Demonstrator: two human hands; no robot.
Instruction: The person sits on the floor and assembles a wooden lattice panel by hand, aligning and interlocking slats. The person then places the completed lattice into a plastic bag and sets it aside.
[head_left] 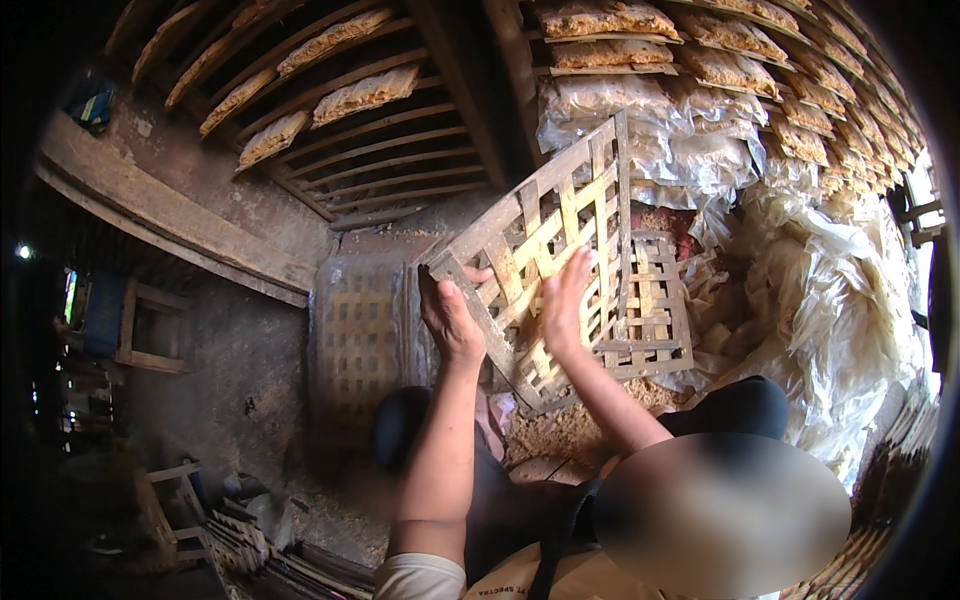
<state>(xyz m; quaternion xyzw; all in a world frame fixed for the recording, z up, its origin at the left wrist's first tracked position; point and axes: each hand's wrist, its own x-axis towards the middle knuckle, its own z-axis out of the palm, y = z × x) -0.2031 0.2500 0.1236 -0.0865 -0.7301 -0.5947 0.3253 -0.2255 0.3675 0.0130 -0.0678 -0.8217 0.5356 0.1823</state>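
Observation:
A woven lattice tray (545,238) of pale flat wooden slats in a wooden frame is tilted up in front of me. My left hand (455,325) grips its left frame edge, thumb on the near side and fingertips showing through a gap. My right hand (567,310) is flat, fingers stretched, touching or very close to the slats. Behind and to the right lies another lattice tray (683,320). Crumbly, tan loose material (560,432) is spread below the tilted tray.
On the left, a lattice panel under clear plastic (360,310) lies near my knee. Crumpled plastic sheets (820,320) are heaped at right. Shelves of tan slabs (725,70) rise at the back right. A slatted rack (390,135) with a few slabs stands behind; wooden frames (150,330) are at far left.

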